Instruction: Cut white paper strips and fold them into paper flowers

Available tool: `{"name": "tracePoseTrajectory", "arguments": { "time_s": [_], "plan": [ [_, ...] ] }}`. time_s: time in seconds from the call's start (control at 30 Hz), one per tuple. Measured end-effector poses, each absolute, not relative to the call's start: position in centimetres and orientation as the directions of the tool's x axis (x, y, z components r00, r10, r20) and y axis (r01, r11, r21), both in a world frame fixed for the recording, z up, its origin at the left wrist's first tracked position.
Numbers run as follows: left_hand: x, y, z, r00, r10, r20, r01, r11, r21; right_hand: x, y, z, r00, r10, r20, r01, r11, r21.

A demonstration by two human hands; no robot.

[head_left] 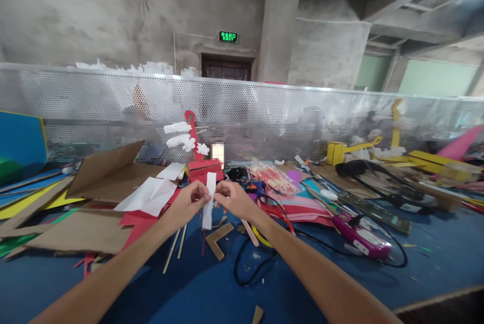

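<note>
Between my two hands a narrow white paper strip [207,213] is held upright over the blue table. My left hand [189,202] pinches its left edge near the middle. On the opposite edge, my right hand [233,198] has its fingers curled in and pressed to the paper. Just behind the strip lies a red box-like piece [200,167]. A red upright piece with white torn tufts [193,135] rises above it. Below the hands an L-shaped cardboard piece [218,243] rests on the table, with thin wooden sticks [174,247] to its left.
Cardboard sheets [79,231] and folded white paper [151,195] cover the left side. On the right are a purple power strip [363,238], a black cable [245,283], black headphones [389,183] and a bag of sticks [274,177]. A perforated metal screen [264,117] stands behind.
</note>
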State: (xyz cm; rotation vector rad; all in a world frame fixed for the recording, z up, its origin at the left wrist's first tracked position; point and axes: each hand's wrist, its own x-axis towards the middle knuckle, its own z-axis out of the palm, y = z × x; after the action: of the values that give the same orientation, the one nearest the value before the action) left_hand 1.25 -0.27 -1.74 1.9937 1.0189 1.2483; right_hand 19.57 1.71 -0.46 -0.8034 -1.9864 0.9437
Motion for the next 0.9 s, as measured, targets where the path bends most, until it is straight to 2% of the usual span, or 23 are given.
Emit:
{"name": "tracePoseTrajectory", "arguments": {
  "time_s": [0.37,0.9],
  "plan": [
    [1.2,-0.6,-1.2,0.197,0.873,0.446,0.294,-0.487,0.823,19.5,2.1,-0.4,-0.52,0.781,0.346,0.122,0.469,-0.875],
    [1.4,-1.0,-0.7,0.193,0.882,0.429,0.307,-0.47,0.828,19.5,2.3,-0.6,-0.526,0.777,0.344,0.139,0.478,-0.867]
  ]
}}
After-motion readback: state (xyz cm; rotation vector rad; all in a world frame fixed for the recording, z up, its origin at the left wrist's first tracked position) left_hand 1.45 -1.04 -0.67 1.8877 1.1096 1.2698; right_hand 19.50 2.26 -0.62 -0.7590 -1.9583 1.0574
